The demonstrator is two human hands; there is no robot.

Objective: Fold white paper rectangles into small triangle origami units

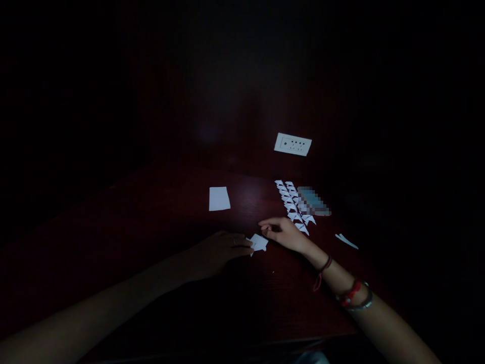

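On a dark red wooden table (151,227) lies a small folded white paper piece (258,243). My left hand (220,250) rests palm down with its fingertips pressed on the left edge of that piece. My right hand (282,231) lies just to the right of the piece, fingers curled together near its upper right corner. Red thread bands and a metal bangle circle my right wrist and forearm. Two rows of several folded white paper units (293,205) run away from my right hand.
A flat white paper rectangle (219,198) lies to the back left. A white paper scrap (346,241) sits at the right. A white wall socket plate (293,144) is behind the table. A blurred flat object (313,201) lies beside the rows. The room is very dark.
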